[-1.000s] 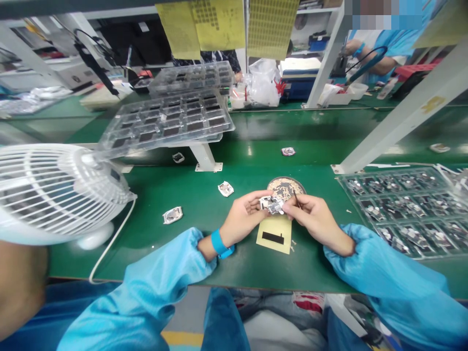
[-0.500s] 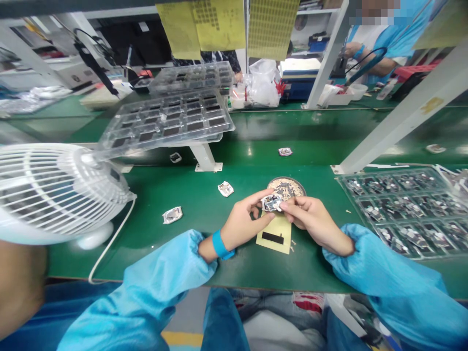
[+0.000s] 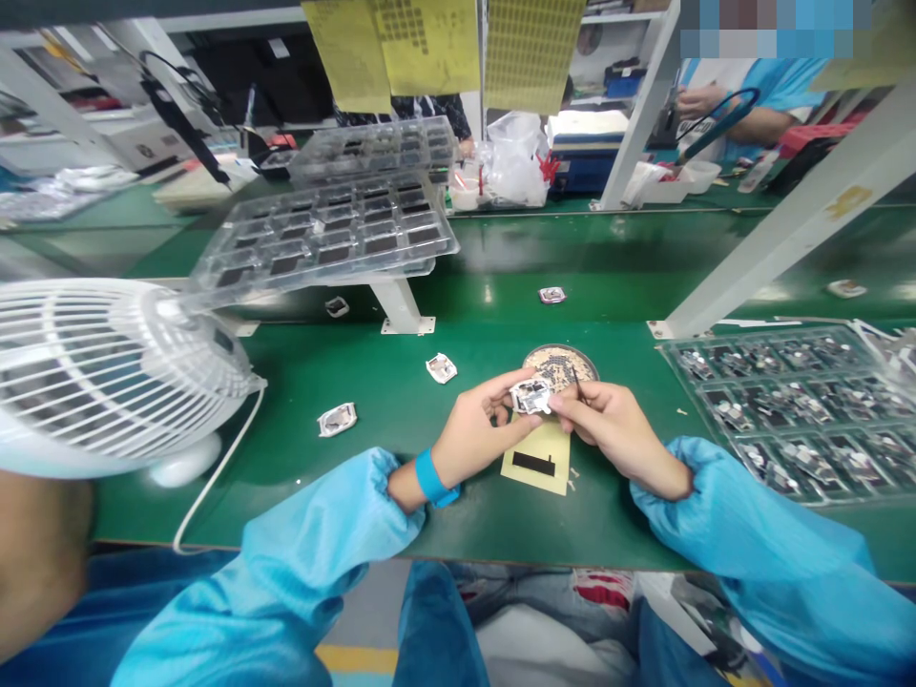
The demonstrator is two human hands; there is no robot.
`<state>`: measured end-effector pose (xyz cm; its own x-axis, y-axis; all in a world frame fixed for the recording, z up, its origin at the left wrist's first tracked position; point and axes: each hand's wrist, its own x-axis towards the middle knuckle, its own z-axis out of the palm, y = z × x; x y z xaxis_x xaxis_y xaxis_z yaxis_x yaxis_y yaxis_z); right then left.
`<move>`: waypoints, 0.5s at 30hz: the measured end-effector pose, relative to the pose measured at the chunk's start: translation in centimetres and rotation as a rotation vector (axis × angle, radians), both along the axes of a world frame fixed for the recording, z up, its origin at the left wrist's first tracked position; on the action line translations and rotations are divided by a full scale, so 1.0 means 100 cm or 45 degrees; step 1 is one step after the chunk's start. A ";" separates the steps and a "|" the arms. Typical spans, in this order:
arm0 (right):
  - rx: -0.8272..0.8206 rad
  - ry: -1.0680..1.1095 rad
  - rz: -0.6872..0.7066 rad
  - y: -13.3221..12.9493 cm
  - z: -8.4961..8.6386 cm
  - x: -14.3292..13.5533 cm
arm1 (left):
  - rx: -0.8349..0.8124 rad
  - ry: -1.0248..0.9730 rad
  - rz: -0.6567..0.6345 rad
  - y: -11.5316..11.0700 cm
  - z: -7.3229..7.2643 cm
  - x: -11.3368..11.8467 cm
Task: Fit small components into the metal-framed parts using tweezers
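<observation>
A small white housing with a circuit board inside (image 3: 530, 396), like a watch case, is held up over the green bench. My left hand (image 3: 478, 420) grips its left side between thumb and fingers. At its right edge, the fingers of my right hand (image 3: 605, 420) are pinched together on the rim. A thin dark tool (image 3: 578, 384) sticks up from my right fingers; its kind is unclear. Behind the hands sits a round dish of tiny dark and tan pieces (image 3: 562, 361). Below them lies a yellow paper (image 3: 544, 453) bearing a black strip (image 3: 533, 465).
Two similar housings (image 3: 442, 367) (image 3: 337, 420) lie left of my hands. Others, like the pinkish-edged one (image 3: 551, 295), lie on the green strip behind. A clear tray of parts (image 3: 794, 415) is at right, a white fan (image 3: 121, 377) at left. Trays (image 3: 329, 234) rest on a raised shelf.
The housings on the rear green strip have shifted slightly left. The held housing has tilted a little, and the dark tool at my right fingers shows more. My hands stay nearly in place.
</observation>
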<state>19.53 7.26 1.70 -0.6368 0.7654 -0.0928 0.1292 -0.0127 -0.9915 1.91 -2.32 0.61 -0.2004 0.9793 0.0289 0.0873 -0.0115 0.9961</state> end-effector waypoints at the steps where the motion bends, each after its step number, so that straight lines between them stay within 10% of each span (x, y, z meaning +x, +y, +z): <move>1: -0.002 0.000 -0.002 0.000 0.000 0.000 | 0.002 0.001 0.000 0.000 0.000 0.000; 15: 0.040 -0.024 -0.047 -0.003 -0.002 -0.001 | 0.050 0.273 0.062 -0.002 -0.005 0.000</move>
